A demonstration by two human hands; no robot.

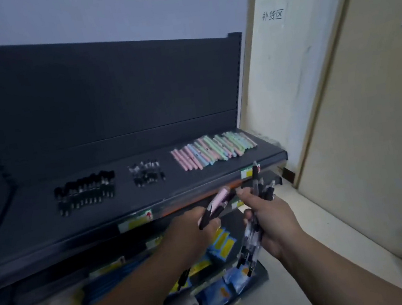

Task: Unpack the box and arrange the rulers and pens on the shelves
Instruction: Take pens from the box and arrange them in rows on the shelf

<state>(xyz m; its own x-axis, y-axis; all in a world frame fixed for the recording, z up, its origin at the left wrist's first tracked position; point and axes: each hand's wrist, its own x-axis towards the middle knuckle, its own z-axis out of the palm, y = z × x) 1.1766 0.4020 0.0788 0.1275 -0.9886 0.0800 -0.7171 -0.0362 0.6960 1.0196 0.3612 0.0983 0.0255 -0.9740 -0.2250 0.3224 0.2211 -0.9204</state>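
The long dark grey metal shelf (129, 199) fills the view from nine to three o'clock. Three groups of pens lie flat on it, their long axes running front to back: a wide row of pastel pink, blue and green pens (213, 150) at one o'clock, a row of black pens (85, 189) at ten o'clock, and a smaller cluster of clear-and-black pens (147, 174) between them. Below the shelf edge, the left hand (191, 229) grips a pink-barrelled pen with a dark tip (219, 200) plus what looks like a black one, both slanting from seven to one o'clock. The right hand (271, 222), just beside it at three o'clock, is curled round a bundle of clear pens with black clips (257, 188) standing roughly six to twelve. The pastel row lies at twelve o'clock from the left fingers, so that hand seems nearer for placing the pink pen. Blue-and-yellow packets (221, 243) on the lower shelves are blurred, and neither box nor rulers can be made out.
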